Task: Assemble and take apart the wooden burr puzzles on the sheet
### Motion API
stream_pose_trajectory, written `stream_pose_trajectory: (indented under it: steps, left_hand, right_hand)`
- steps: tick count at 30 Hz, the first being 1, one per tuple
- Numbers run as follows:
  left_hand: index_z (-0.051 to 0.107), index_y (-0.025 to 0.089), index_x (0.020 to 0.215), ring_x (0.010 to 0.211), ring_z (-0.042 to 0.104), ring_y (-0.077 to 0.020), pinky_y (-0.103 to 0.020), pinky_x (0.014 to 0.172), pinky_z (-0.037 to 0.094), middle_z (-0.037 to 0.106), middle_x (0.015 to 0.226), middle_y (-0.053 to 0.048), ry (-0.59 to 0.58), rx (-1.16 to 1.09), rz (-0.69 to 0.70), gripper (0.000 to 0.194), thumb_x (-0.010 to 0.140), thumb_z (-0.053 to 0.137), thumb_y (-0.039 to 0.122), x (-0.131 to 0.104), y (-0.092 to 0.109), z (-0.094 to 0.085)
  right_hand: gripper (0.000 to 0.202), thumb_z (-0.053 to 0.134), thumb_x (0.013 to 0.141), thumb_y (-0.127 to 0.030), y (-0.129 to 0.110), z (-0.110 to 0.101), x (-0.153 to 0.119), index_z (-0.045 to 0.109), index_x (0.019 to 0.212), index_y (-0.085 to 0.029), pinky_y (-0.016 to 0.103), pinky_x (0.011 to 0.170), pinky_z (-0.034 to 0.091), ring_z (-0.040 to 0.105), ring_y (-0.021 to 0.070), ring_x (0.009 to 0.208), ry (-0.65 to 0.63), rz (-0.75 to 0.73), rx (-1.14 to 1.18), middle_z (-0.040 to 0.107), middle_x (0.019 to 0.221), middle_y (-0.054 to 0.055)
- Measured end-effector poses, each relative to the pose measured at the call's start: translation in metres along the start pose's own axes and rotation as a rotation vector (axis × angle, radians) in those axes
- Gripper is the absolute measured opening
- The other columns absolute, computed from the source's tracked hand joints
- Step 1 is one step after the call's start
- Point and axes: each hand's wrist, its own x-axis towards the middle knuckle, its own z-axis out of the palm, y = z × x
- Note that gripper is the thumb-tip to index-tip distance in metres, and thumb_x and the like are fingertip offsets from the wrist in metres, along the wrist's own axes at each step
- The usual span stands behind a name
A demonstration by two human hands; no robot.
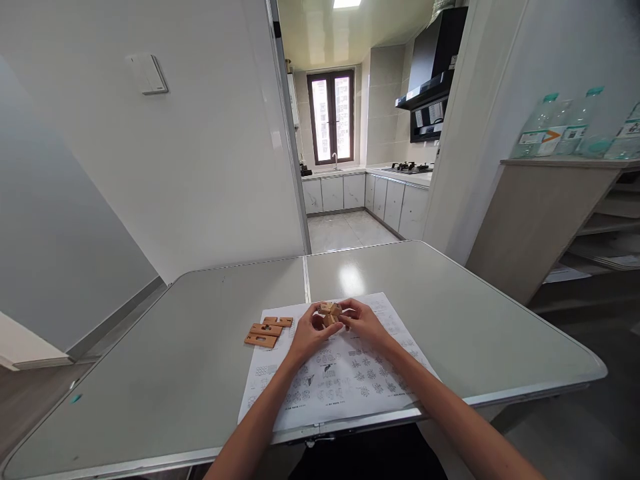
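Note:
Between my two hands is a small wooden block puzzle point(331, 311), made of light interlocking pieces. My left hand point(311, 333) grips it from the left, its fingers curled round the side. From the right, my right hand point(363, 322) pinches it with thumb and fingers. Parts of the puzzle are hidden behind the fingertips. Beneath both hands lies a white instruction sheet point(325, 390) printed with small diagrams. Several flat brown wooden pieces point(265, 329) with slots and holes lie left of my left hand, partly on the sheet's edge.
The grey-green table point(165, 373) has a metal rim and a seam down its middle. A tiny teal scrap point(75, 399) lies near its left edge. Plastic bottles point(575, 127) stand on a shelf unit point(545, 220) at right. Beyond the doorway is a kitchen.

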Motion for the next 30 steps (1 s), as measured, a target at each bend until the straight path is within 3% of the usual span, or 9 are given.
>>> stream_pose_trajectory:
  steps: [8,13,17,21,30]
  left_hand:
    - [0.068,0.023,0.118,0.073,0.065,-0.0178,-0.027,0.067,0.051,0.073,0.089,-0.002,0.043,0.057,0.007,0.052,0.076,0.084,0.049,0.001,-0.004,-0.001]
    - [0.067,0.024,0.116,0.081,0.064,-0.0196,-0.031,0.074,0.051,0.072,0.102,-0.005,0.102,0.109,0.043,0.052,0.074,0.086,0.049,0.002,-0.006,-0.001]
    - [0.068,0.024,0.113,0.088,0.063,-0.0219,-0.033,0.079,0.05,0.07,0.106,-0.006,0.133,0.147,0.085,0.048,0.076,0.084,0.05,0.002,-0.004,-0.002]
    - [0.069,0.026,0.113,0.094,0.062,-0.0227,-0.034,0.085,0.048,0.069,0.108,-0.005,0.111,0.163,0.144,0.044,0.077,0.084,0.047,0.001,0.002,-0.003]
    - [0.072,0.027,0.113,0.099,0.062,-0.024,-0.032,0.085,0.048,0.07,0.114,-0.006,0.087,0.143,0.172,0.045,0.074,0.085,0.045,0.001,0.005,-0.003]
  right_hand:
    - [0.041,0.075,0.079,-0.033,-0.008,0.0,-0.004,0.066,0.119,-0.026,0.039,0.086,0.059,0.07,0.0258,0.106,-0.049,0.063,0.117,0.073,0.119,0.006]
    - [0.049,0.075,0.076,-0.027,-0.011,0.0,-0.005,0.066,0.124,-0.027,0.042,0.09,0.06,0.07,0.026,0.107,-0.104,0.103,0.172,0.07,0.124,0.005]
    - [0.048,0.074,0.085,-0.038,-0.013,0.002,-0.006,0.063,0.13,-0.028,0.043,0.092,0.061,0.071,0.0261,0.109,-0.126,0.122,0.22,0.065,0.134,0.006]
    - [0.048,0.066,0.093,-0.053,-0.016,0.003,-0.008,0.061,0.133,-0.027,0.042,0.091,0.061,0.071,0.0255,0.109,-0.156,0.141,0.272,0.069,0.128,0.009]
    - [0.056,0.065,0.088,-0.068,-0.016,0.006,-0.006,0.068,0.122,-0.024,0.039,0.082,0.063,0.075,0.0237,0.091,-0.172,0.166,0.272,0.075,0.109,0.007]
